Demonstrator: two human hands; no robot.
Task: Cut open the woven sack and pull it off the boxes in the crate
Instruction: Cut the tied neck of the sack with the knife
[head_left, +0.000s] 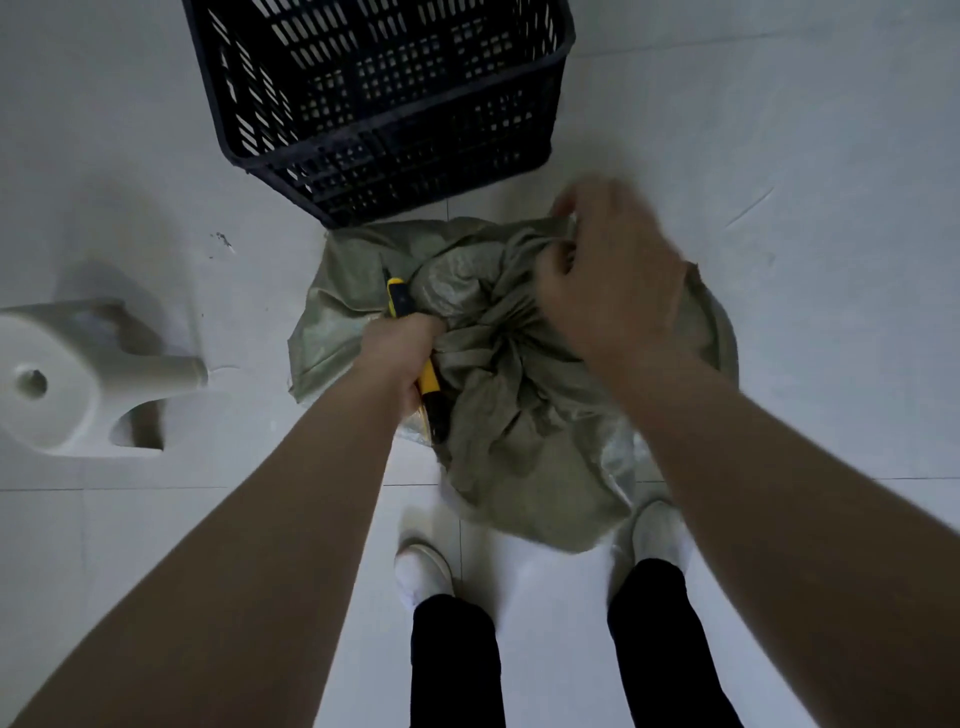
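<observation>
White tiles make up the floor (779, 130), which spreads out all around both hands. Past the hands, farther from the person, sits a big dark plastic crate (384, 104) with lots of little holes in its sides. Its near corner comes close to the sack but I cannot tell if they touch. The woven sack (519, 415) is grey-green and all crumpled. It lies on the floor right under the hands, outside the crate, and what is in it is hidden. Its lower end reaches down between the person's feet. Well off to the left of the left hand is a white plastic thing (67, 384) with a round hole in it, and I cannot tell what it is. Two legs in black trousers (452, 665) stand below the arms. The right hand (613, 280) is on top of the sack with its fingers curled tight, grabbing a bunch of the cloth, and it looks a bit blurry. The left hand (400, 353) is a closed fist just beside it, pushed up against the sack folds. It grips a yellow and black knife (397, 296), whose tip sticks out past the fist toward the crate. A white shoe (423, 569) shows below the left hand, and another white shoe (657, 530) shows below the right hand, beside the sack's edge.
</observation>
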